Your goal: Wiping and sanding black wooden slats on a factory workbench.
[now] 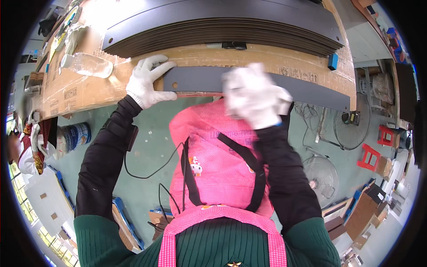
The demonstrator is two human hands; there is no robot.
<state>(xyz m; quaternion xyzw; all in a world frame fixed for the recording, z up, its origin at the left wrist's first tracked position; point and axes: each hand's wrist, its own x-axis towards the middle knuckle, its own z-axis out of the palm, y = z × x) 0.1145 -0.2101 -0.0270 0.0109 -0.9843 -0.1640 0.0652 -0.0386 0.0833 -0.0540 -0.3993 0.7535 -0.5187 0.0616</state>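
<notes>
One dark strip [249, 86] lies along the counter's [80, 89] near edge. The left hand [147, 80] grips its left end; the right hand [255, 95], blurred, rests on its middle, fingers unclear. One stack of panels [222, 26] lies behind.

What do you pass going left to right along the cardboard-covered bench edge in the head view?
Clear plastic bottle → left hand on the end of the dark grey strip → blurred right hand → small blue block.

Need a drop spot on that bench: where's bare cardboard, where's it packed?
Bare cardboard lies left of the left hand, below the clear bottle; a thin band runs between the panel stack and the single dark strip. Crowded: far-left corner clutter, and the front edge where both hands work, right hand blurred.
</notes>
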